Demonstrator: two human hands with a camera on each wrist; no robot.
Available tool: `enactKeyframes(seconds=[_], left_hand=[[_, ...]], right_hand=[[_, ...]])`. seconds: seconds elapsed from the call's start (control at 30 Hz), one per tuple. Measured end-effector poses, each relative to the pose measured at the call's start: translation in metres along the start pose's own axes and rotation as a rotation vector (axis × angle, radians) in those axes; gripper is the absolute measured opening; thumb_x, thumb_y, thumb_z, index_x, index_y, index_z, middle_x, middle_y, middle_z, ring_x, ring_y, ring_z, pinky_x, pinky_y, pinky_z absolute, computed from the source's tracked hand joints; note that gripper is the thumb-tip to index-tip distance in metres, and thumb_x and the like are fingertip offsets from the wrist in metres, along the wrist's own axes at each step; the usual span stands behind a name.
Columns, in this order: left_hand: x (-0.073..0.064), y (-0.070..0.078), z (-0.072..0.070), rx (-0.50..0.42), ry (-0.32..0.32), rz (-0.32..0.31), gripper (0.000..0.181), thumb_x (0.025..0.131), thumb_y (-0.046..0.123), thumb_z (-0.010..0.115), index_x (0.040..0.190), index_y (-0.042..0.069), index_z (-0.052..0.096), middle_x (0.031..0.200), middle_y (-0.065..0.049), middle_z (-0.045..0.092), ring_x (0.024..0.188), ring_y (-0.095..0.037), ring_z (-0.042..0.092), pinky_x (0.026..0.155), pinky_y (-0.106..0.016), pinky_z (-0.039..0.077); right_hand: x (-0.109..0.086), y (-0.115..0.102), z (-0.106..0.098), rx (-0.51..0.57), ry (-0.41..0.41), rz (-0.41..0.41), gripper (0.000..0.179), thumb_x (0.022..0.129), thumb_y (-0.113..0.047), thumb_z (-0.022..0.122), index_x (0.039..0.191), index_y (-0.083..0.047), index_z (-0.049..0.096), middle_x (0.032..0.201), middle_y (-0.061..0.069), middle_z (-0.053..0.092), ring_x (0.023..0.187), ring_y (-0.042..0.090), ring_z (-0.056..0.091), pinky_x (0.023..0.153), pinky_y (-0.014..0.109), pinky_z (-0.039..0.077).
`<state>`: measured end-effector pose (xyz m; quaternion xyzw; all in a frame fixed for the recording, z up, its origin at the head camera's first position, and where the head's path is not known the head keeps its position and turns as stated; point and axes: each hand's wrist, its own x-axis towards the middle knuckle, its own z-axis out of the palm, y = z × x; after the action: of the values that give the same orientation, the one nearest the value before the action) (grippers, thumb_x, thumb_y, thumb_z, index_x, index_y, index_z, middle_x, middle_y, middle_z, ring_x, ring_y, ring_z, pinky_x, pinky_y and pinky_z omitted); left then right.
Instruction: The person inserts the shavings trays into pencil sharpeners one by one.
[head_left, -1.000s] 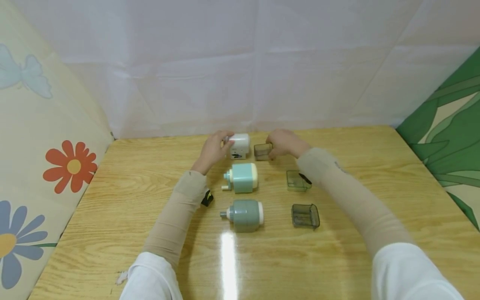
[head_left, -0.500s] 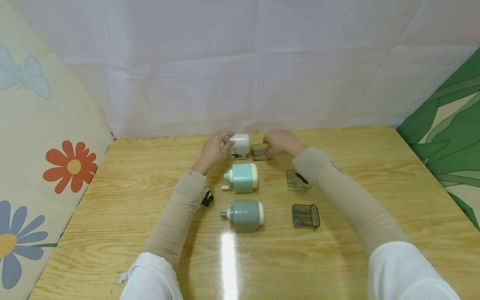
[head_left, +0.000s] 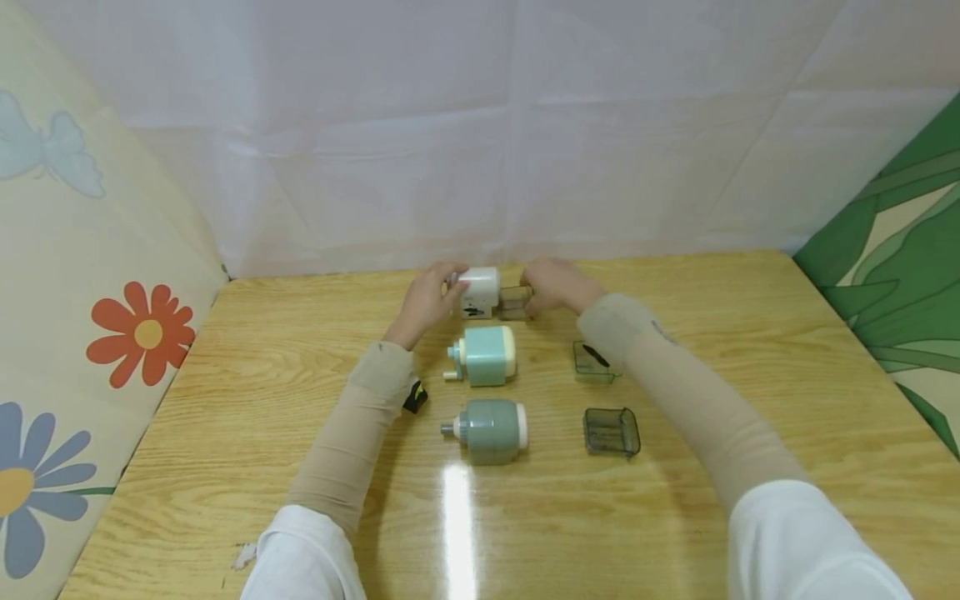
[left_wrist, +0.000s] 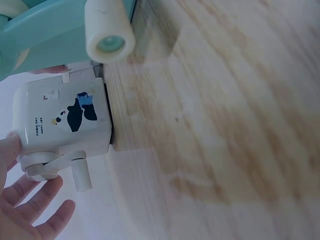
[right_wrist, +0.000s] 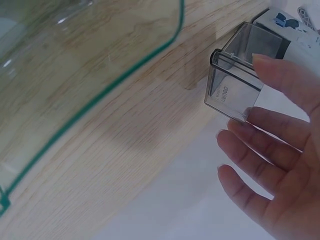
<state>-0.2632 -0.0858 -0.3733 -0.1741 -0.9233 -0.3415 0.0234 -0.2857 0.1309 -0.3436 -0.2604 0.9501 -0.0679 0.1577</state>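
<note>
At the table's far side, my left hand [head_left: 426, 302] holds a white crank pencil sharpener [head_left: 480, 292] by its crank end. The left wrist view shows a panda print on the sharpener [left_wrist: 70, 112], and its crank beside my fingers. My right hand [head_left: 557, 286] pinches a clear smoky shavings drawer [head_left: 513, 305] between thumb and fingers. In the right wrist view the drawer [right_wrist: 235, 87] sits partly inside the white sharpener's end, its outer part sticking out. Nearer lie a turquoise sharpener [head_left: 486, 356] and a grey-green sharpener [head_left: 492, 431].
Right of the sharpeners lie a green-edged clear drawer [head_left: 592, 363], partly overlapped by the right wrist, and a dark clear drawer [head_left: 611, 432]. A small black item [head_left: 414, 397] shows beside the left wrist. A white cloth wall [head_left: 375, 192] rises behind the wooden table [head_left: 262, 375].
My right hand has moved left with the shavings drawer, from apart from the white sharpener to entering its end. My left hand and the other things have stayed put.
</note>
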Motion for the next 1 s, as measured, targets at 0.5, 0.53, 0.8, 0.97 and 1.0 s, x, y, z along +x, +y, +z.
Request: enactKeyframes(seconds=[0.5,0.53,0.8,0.97,1.0], left_hand=[[0.0007,0.0006,0.0003,0.005,-0.008,-0.014,0.038,0.093,0.027,0.052,0.126,0.008,0.052,0.113,-0.009,0.057,0.094,-0.019,0.053,0.083,-0.033,0.046],[0.0007,0.0007,0.0003,0.002,-0.009,-0.016,0.038,0.093,0.027,0.052,0.126,0.008,0.052,0.113,-0.009,0.057,0.094,-0.020,0.053,0.084,-0.033,0.046],[0.0015,0.0011,0.0010,0.006,-0.010,-0.013,0.038,0.093,0.027,0.052,0.126,0.008,0.052,0.115,-0.009,0.056,0.096,-0.020,0.053,0.085,-0.034,0.046],[0.0016,0.0015,0.0010,0.009,-0.006,-0.009,0.038,0.093,0.026,0.052,0.126,0.008,0.052,0.115,-0.010,0.056,0.095,-0.020,0.053,0.084,-0.034,0.046],[0.0016,0.0016,0.0010,0.008,-0.005,-0.009,0.038,0.093,0.026,0.052,0.126,0.008,0.052,0.115,-0.010,0.056,0.095,-0.020,0.053,0.084,-0.034,0.046]], right_hand=[[0.0052,-0.0032,0.0017,-0.020,0.010,-0.009,0.048,0.076,-0.018,0.073,0.114,0.007,0.058,0.117,0.022,0.057,0.108,0.036,0.052,0.092,0.046,0.042],[0.0053,-0.0033,0.0017,-0.017,0.010,-0.006,0.048,0.075,-0.017,0.073,0.114,0.007,0.057,0.117,0.022,0.057,0.108,0.036,0.052,0.092,0.046,0.042],[0.0068,-0.0006,0.0046,0.007,0.024,0.001,0.044,0.076,-0.017,0.073,0.111,0.007,0.060,0.111,0.020,0.060,0.101,0.034,0.056,0.087,0.044,0.045],[0.0077,0.0002,0.0055,0.000,0.036,-0.007,0.039,0.076,-0.017,0.072,0.106,0.006,0.062,0.101,0.017,0.063,0.089,0.029,0.058,0.079,0.042,0.048],[0.0079,0.0002,0.0057,0.001,0.038,-0.005,0.039,0.076,-0.017,0.072,0.106,0.006,0.062,0.101,0.017,0.063,0.089,0.029,0.058,0.079,0.042,0.048]])
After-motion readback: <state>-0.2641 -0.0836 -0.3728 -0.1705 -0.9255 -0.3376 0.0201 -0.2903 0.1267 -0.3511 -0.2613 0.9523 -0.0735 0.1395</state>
